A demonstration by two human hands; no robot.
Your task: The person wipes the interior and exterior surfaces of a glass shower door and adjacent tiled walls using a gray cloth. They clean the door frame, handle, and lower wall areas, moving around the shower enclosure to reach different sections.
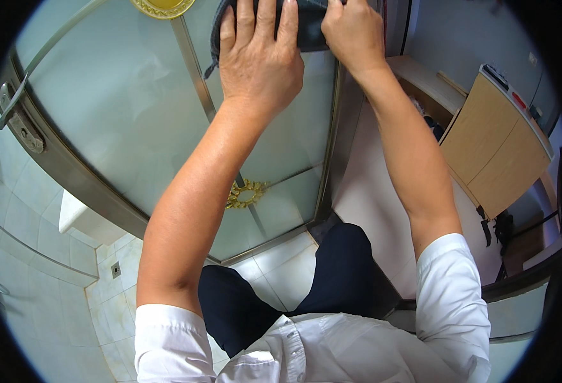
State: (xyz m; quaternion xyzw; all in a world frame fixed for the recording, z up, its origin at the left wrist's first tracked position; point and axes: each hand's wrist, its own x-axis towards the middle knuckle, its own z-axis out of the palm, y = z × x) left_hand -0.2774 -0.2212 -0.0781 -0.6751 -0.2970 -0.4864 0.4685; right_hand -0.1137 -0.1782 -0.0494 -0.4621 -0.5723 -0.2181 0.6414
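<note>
A dark grey cloth [312, 36] lies against the upper part of a frosted glass door [132, 95] in a metal frame. My left hand [262, 57] is pressed flat on the cloth with its fingers spread a little. With bent fingers, my right hand [355, 36] grips the cloth's right side near the door frame's edge. The cloth's top runs out of the picture. Gold ornaments decorate the glass: a round one [164, 5] at the top and a wreath-shaped one [247, 194] lower down.
At the left edge of the door is a metal lever handle [15, 103]. A white fixture [89, 222] and a floor drain [115, 269] are on the tiled side. To the right, beyond the frame, stand a light wooden cabinet [501, 158] and a low wooden shelf unit [427, 81].
</note>
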